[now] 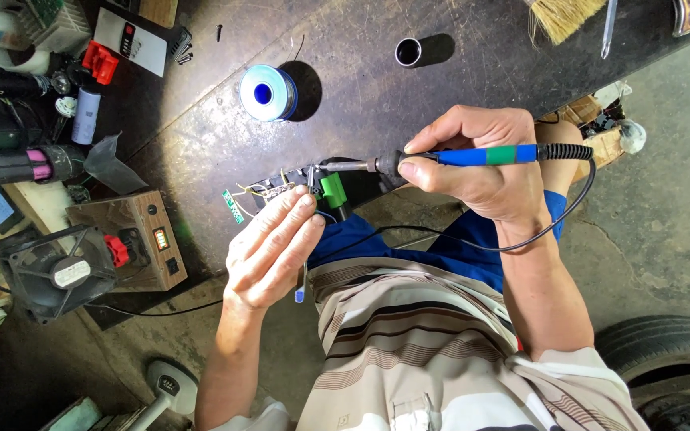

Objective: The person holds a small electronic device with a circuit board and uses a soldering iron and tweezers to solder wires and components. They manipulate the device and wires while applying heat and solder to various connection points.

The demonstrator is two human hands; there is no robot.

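From my seat the bench top (409, 88) looks like scuffed, scratched dark metal, the soldering iron (473, 156) has a glossy blue-green plastic grip, and the little box (133, 235) is raw wood.

1. The right hand (481, 164) grips a blue-and-green soldering iron (473, 156), its tip pointing at a small wired assembly (281, 191) on the dark workbench (361, 88).
2. The left hand (269, 247) rests on that assembly, fingers extended.
3. A solder spool (267, 92) stands well apart, farther back.
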